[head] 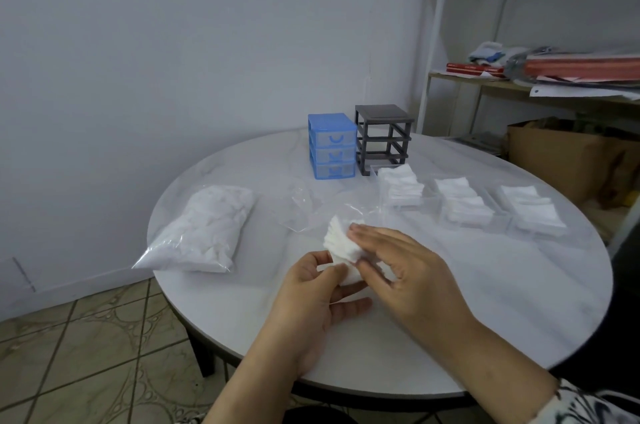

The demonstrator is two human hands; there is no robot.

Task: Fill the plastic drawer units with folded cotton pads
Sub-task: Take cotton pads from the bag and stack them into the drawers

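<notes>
**Two hands on one stack of cotton pads, table centre**

Two bare hands meet over the near middle of the round white marble-patterned table (450, 337). Left hand (318, 295): palm turned up, fingers curled under and around a fanned stack of white folded cotton pads (341, 243), thumb on top near the lower edge. Right hand (401, 261): fingers mostly straight and laid flat across the upper right side of the same stack, thumb tucked against the pads; it presses rather than wraps.

Beyond the hands lies a crumpled, empty-looking clear plastic bag (298, 205). To the left, a full clear plastic bag of white cotton (204, 233) lies flat near the table edge.

At the far side stand two small units side by side, close together: a blue plastic three-drawer unit (331, 145) with all three clear drawers in place, and a dark grey plastic frame (383, 138) with its drawer slots open.

Three clear plastic drawers sit out on the table to the right in a row, each holding stacked white pads: nearest drawer to the frame (401, 188), middle drawer (462, 205), right drawer (531, 210).

A white metal shelf rack (436, 42) with papers and a brown cardboard box (561, 153) stand at the right.
</notes>
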